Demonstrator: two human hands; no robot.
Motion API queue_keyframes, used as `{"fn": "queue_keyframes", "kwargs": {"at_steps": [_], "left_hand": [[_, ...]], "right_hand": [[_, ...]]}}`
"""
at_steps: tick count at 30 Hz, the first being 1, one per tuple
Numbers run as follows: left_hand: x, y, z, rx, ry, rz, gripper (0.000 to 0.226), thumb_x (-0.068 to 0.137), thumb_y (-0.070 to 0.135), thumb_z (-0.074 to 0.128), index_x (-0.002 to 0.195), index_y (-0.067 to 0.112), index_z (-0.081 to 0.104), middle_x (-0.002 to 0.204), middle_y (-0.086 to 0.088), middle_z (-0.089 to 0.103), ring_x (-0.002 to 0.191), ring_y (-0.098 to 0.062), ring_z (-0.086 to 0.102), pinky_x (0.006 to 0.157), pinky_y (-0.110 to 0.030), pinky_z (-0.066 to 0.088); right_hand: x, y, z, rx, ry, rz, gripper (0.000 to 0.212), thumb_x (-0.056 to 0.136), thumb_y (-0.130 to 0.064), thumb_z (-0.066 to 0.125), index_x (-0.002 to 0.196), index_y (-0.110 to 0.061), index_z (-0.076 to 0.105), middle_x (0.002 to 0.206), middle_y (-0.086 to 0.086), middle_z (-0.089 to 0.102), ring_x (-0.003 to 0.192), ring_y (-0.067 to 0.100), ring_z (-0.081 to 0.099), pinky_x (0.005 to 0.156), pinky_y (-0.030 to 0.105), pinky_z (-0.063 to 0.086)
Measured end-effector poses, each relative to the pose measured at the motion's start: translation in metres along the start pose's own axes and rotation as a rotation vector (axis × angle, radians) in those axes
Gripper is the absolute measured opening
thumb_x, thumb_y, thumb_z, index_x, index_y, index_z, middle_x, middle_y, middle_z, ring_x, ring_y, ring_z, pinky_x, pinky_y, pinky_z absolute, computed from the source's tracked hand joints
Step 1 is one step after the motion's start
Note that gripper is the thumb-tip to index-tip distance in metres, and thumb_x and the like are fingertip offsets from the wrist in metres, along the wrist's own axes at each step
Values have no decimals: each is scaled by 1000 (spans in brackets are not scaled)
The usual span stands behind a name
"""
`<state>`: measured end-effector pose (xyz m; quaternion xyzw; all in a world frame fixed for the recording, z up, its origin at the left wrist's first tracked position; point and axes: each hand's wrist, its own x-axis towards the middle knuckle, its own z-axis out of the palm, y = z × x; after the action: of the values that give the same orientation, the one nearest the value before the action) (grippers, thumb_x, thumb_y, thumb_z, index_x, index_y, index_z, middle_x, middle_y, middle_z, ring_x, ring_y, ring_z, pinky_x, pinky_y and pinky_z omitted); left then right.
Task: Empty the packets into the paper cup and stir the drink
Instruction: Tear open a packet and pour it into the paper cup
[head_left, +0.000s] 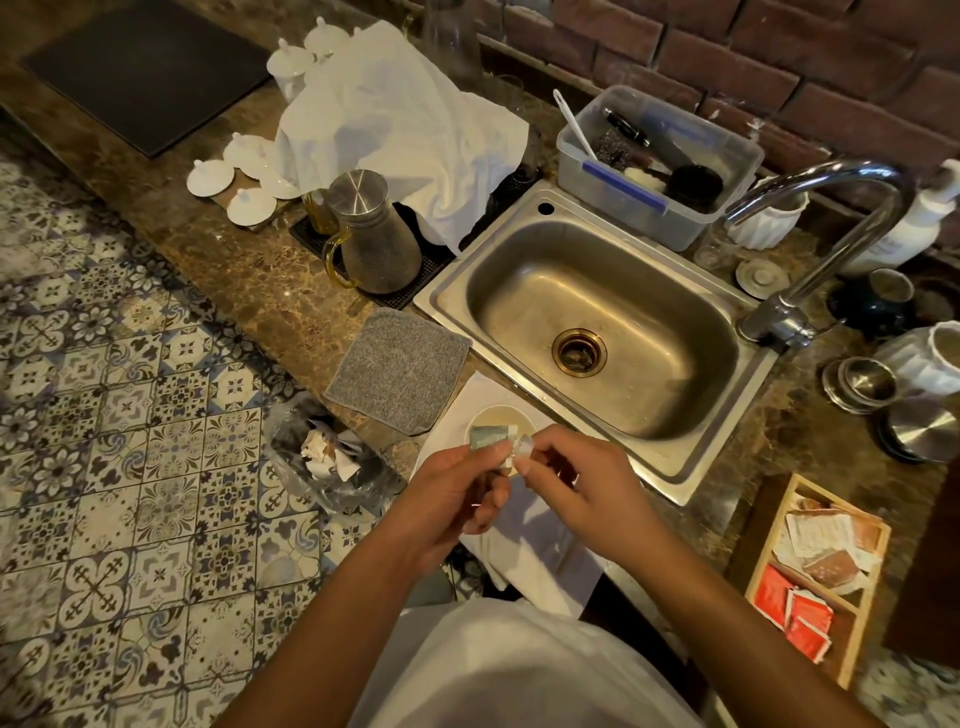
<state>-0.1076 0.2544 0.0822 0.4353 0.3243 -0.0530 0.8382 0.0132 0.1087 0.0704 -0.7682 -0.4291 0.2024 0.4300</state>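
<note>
two hands pinch packet (492, 435), hiding part of paper cup (488, 417).

No legible text on the packets (810, 551), the white bottle (914, 223), or anything else.

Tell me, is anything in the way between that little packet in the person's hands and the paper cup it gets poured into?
Nothing visible is. The left hand and right hand pinch the packet directly above the open paper cup, which stands on a white cloth beside the sink. No lid or other item covers the cup's mouth.
</note>
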Motion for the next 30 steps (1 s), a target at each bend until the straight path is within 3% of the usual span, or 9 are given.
{"fn": "queue_keyframes", "kwargs": {"at_steps": [3,9,11,13,15,19,25,30], "left_hand": [[-1,0,1,52,-26,24,24,94,33,65,86,11,65,63,-6,57,44,-10,42,42,-21,29],[1,-2,0,42,-79,76,22,95,29,65,82,12,65,60,-3,55,44,-8,41,44,-21,31],[1,-2,-2,51,-80,77,22,93,29,64,80,12,65,59,-2,55,43,-8,41,44,-21,30],[2,-2,-3,55,-96,76,22,94,27,63,80,11,64,57,-1,54,42,-8,40,45,-23,29],[1,-2,-3,20,-107,69,22,95,25,63,79,10,62,56,-1,54,42,-8,39,46,-23,27],[4,-6,1,-139,-98,69,23,97,20,59,77,10,64,58,-1,54,41,-8,36,45,-24,22],[13,-17,16,-468,-108,18,23,99,19,55,82,10,66,59,2,55,41,-5,38,39,-18,29],[18,-24,16,-562,-159,-8,18,85,22,76,88,8,64,62,2,54,38,-2,38,34,-14,29]], "right_hand": [[0,-3,-7,13,2,-24,5,98,-23,68,96,-19,71,76,-11,65,67,8,59,59,20,46],[4,-6,-12,222,-96,126,22,92,-39,67,96,-18,70,76,0,70,68,23,66,65,46,56],[6,-7,-14,298,-118,171,16,92,-31,73,98,-16,71,78,3,71,69,21,68,66,41,58],[8,-6,-16,362,-141,205,6,93,-19,75,94,-16,70,76,6,71,65,13,66,62,27,54],[8,-6,-15,381,-136,198,8,93,-14,74,90,-20,70,74,7,70,63,11,64,60,22,50],[6,-6,-9,206,-11,53,6,94,-24,71,97,-20,73,75,-3,68,66,16,63,62,31,52],[-1,0,3,-83,188,-70,9,97,-21,69,103,-15,71,87,-4,69,73,10,60,66,29,51],[-3,1,15,-126,338,-46,14,97,-26,66,102,-15,72,88,-4,70,77,8,60,69,23,49]]}}
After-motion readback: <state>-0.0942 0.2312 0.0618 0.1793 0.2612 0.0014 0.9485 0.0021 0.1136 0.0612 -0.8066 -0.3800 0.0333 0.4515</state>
